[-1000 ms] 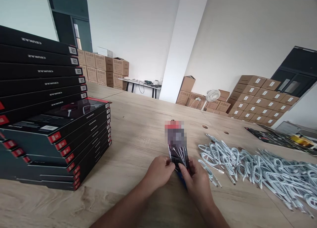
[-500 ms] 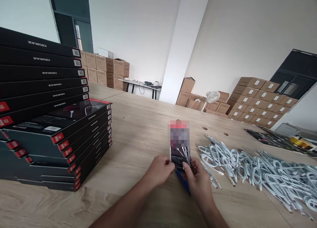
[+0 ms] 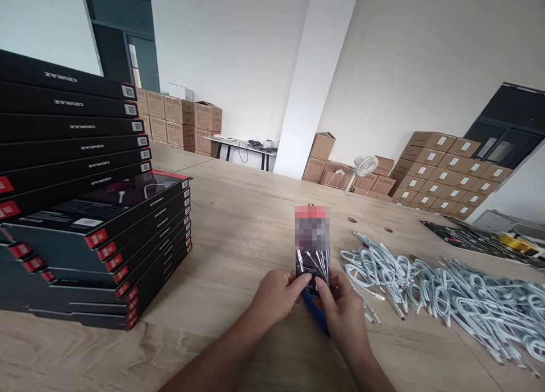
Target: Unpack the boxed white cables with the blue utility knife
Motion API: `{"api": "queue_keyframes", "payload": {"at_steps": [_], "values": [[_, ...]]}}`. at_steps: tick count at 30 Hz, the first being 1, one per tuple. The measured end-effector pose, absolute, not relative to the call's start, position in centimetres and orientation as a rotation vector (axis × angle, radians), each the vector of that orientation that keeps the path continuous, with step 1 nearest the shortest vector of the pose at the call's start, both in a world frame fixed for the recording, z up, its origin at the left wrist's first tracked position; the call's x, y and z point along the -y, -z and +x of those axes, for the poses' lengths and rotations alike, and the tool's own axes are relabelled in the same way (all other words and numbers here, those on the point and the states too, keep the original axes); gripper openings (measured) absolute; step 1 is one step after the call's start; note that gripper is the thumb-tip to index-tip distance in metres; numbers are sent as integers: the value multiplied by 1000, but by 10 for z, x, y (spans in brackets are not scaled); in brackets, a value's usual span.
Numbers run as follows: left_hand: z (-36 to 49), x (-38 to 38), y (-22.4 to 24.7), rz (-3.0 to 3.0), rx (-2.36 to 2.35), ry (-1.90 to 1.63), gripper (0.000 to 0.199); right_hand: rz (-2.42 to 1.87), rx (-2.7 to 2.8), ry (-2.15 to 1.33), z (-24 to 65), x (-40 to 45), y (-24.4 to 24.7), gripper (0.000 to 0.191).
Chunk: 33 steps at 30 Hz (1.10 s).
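Clock positions are read about the held packet, with 12 pointing away from the person. A broad, pale wood-grain tabletop (image 3: 238, 210) fills the foreground. Past its far edge, at 2 o'clock, rises a stepped wall of brown cardboard cartons (image 3: 438, 169). At 9 o'clock stands a tall stack of flat black boxes with red corner labels (image 3: 140, 227), its lower boxes jutting out. A loose heap of coiled white cables (image 3: 430, 293) spreads from 3 to 4 o'clock, near the right hand. The left hand (image 3: 276, 297), at 7 o'clock, and the right hand (image 3: 346, 310), at 5 o'clock, are both clamped on the packet's lower end, thumbs on its front and almost touching. The slim, shiny black-and-red packet (image 3: 313, 258) points towards 12 over the tabletop; its upper part is pixelated. Below it, at 6 o'clock, a dark blue piece (image 3: 314, 314) shows between the hands; whether it is held cannot be told.
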State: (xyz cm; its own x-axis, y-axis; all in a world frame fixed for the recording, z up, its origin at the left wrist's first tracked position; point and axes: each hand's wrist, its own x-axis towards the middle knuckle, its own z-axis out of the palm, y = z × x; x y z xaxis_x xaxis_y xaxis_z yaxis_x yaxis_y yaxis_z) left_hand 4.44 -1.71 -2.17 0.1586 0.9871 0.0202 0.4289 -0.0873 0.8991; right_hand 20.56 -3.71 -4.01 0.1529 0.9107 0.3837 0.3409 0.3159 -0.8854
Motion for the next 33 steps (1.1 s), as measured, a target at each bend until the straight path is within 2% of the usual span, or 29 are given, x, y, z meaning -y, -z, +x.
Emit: {"api": "queue_keyframes", "payload": {"at_steps": [11,17,23,29,33], "values": [[44,16,23,1812,-1258,-929,29,-1272,1416,-603,212,35,44,42],[42,9,33,1744,-1223,-923,18,-1253,1326,-670,206,37,33,48],[28,-1,32,1657,-1181,-943,24,-1156,1107,-941,214,36,28,48],[11,-9,31,1536,-1315,-1045,19,-947,988,-1337,212,39,30,44],[17,-9,35,1338,-1271,-1032,26,-914,1076,-1395,206,41,31,45]]}}
